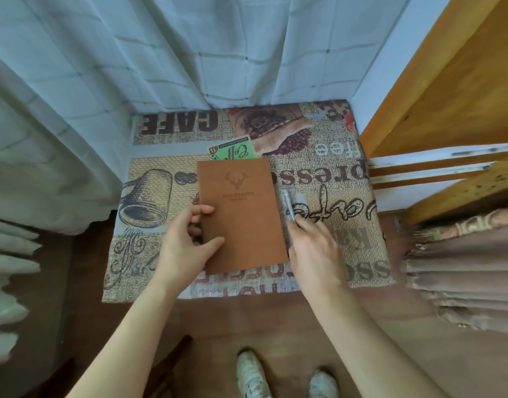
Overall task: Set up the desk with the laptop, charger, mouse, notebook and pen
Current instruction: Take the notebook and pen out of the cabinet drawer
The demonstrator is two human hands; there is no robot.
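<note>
A brown notebook with an embossed deer head lies on the small desk, which is covered by a coffee-themed cloth. My left hand grips the notebook's lower left edge, thumb on the cover and fingers curled at its side. A silver pen lies just right of the notebook, pointing away from me, and my right hand pinches its near end. No laptop, charger or mouse is in view.
A pale checked curtain hangs behind and left of the desk. A wooden shelf unit stands to the right, with folded fabric below it. My shoes show on the wooden floor.
</note>
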